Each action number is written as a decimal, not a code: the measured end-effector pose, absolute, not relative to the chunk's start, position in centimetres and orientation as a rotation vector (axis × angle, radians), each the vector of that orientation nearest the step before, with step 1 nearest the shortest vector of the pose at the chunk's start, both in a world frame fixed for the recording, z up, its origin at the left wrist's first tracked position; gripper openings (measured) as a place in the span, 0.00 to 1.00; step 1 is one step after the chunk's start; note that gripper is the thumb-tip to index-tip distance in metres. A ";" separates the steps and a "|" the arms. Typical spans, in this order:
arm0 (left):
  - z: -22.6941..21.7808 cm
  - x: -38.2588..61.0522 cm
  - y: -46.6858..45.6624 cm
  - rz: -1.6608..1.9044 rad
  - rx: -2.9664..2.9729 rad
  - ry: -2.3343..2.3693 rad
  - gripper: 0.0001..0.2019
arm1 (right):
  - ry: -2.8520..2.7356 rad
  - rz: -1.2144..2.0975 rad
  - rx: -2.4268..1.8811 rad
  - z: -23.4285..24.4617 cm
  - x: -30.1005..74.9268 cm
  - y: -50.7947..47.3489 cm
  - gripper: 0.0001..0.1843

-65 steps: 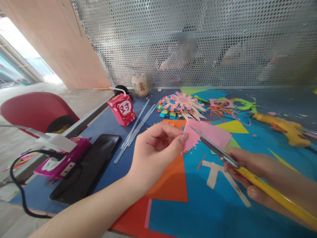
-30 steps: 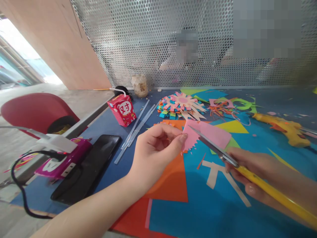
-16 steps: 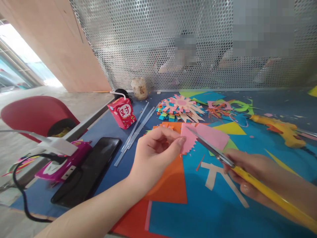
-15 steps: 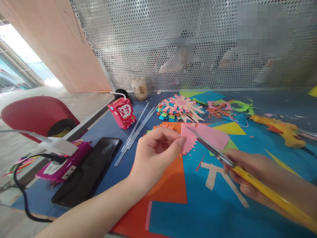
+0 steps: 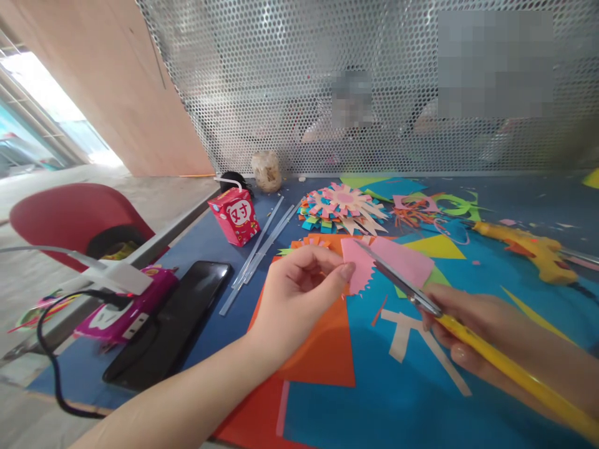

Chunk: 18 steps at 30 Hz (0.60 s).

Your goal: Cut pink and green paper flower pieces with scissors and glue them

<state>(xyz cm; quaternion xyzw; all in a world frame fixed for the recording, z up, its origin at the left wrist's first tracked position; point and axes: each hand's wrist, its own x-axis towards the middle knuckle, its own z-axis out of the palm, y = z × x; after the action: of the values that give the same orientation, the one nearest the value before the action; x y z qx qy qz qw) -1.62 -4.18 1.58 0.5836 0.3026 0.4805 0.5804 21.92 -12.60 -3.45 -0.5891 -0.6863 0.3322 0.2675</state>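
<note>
Between thumb and forefinger, my left hand (image 5: 304, 293) pinches a small pink paper piece (image 5: 356, 274) whose lower right edge is cut into a fringe. My right hand (image 5: 472, 318) is closed round the yellow handle of a pair of scissors (image 5: 407, 287). The blades point up and left, their tips at the upper right of the pink piece. Under my hands lie orange paper (image 5: 322, 349) and blue paper (image 5: 374, 405). Beige paper strips (image 5: 400, 340) rest below the blades. Another pink sheet (image 5: 407, 260) lies behind the scissors.
Layered fringed paper flowers (image 5: 344, 206) lie at the back. A yellow glue gun (image 5: 528, 246) is on the right. Clear glue sticks (image 5: 262, 249), a red drink box (image 5: 234, 216), a black phone (image 5: 173, 324) and a purple power strip (image 5: 126, 312) stand or lie left. A perforated metal panel (image 5: 281, 81) borders the back.
The view has shifted slightly, so things sit a little lower and further right. Both hands keep their holds on the pink paper and the scissors, in nearly the same place.
</note>
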 end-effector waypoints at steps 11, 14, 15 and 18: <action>1.6 -1.4 -4.2 1.015 1.370 0.686 0.10 | -2.002 0.747 -1.563 -2.2 21.1 -12.2 0.17; 1.5 -1.4 -4.2 1.009 1.329 0.658 0.09 | -1.962 0.704 -1.583 -2.7 21.3 -12.1 0.20; 1.5 -1.4 -4.3 1.007 1.313 0.647 0.09 | -1.957 0.701 -1.586 -2.8 21.3 -12.1 0.21; 1.4 -1.4 -4.3 0.985 1.256 0.624 0.10 | -1.975 0.696 -1.563 -3.3 21.4 -12.2 0.23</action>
<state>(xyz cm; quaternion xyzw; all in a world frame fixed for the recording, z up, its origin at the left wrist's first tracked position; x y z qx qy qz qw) -1.38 -4.31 1.41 0.5540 0.2753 0.4344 0.6547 21.36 -12.21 -3.26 -0.5775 -0.7294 0.2573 0.2613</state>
